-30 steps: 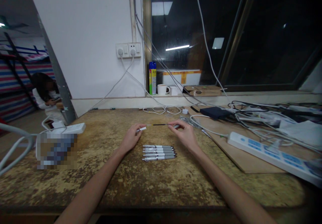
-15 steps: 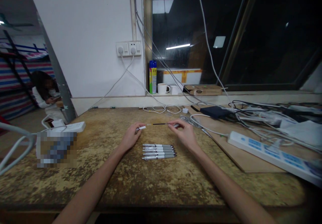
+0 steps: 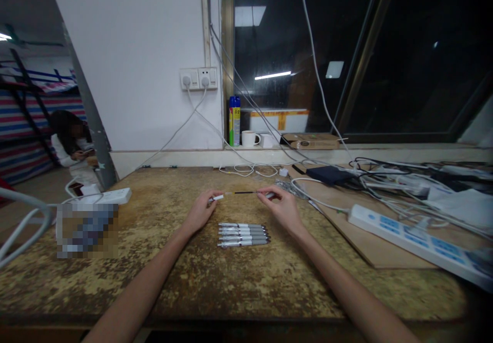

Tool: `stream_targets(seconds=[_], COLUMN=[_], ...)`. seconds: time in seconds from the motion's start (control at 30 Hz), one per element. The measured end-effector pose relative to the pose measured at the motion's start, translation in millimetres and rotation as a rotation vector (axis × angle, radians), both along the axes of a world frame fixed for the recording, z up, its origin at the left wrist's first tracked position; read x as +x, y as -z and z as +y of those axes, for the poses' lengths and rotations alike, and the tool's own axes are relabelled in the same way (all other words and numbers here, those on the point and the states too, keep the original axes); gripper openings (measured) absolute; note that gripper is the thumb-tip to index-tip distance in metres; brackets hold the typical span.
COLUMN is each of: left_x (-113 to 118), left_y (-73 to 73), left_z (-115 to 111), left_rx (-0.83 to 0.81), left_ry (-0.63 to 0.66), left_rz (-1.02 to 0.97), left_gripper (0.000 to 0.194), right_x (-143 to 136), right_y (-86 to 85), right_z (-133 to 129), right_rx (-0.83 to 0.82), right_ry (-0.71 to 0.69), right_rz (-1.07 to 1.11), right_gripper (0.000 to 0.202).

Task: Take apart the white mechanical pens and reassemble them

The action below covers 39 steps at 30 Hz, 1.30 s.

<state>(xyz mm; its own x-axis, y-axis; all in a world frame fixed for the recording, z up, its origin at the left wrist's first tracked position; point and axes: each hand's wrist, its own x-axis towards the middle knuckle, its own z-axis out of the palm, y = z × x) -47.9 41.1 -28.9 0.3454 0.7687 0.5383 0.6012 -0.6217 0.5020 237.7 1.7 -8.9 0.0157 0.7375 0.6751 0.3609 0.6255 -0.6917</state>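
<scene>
Over the worn tabletop (image 3: 185, 281), my left hand (image 3: 200, 212) is closed on a white pen barrel (image 3: 216, 197), whose end points right. Opposite it, my right hand (image 3: 284, 209) pinches the end of a pen refill (image 3: 244, 193); the refill lies level, dark on the right and clear toward the left. Its left tip is close to the barrel, and I cannot tell whether they touch. A small greyish piece (image 3: 270, 195), perhaps a pen part, also shows at my right fingers. Just below the hands, several white-and-grey pens (image 3: 242, 235) lie side by side in a row.
A white power strip (image 3: 408, 237) and tangled cables (image 3: 385, 178) lie on a brown board (image 3: 370, 250) to the right. Another strip (image 3: 115, 196) is at the left. A mug (image 3: 249, 138) and spray can (image 3: 234, 122) stand on the sill. A person (image 3: 73, 148) sits far left.
The whole view has shifted slightly downward. Both hands keep the same hold on the barrel and the refill, and the pens have not moved on the table.
</scene>
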Motion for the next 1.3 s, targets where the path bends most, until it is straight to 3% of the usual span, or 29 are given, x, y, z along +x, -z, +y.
stream_targets(seconds=[0.77,1.3], left_x=[2,12], left_y=[-1.4,-18.1], left_z=[-1,-13], left_rx=[-0.04,-0.146], left_ry=[0.012,0.162], left_rz=[-0.033,-0.189], left_gripper=[0.03,0.03], right_x=[1,5], right_y=[-0.4,5.5], right_z=[1,6], right_rx=[-0.029,-0.145], right_ry=[0.002,0.009], right_rz=[-0.004,-0.003], right_gripper=[0.024,0.035])
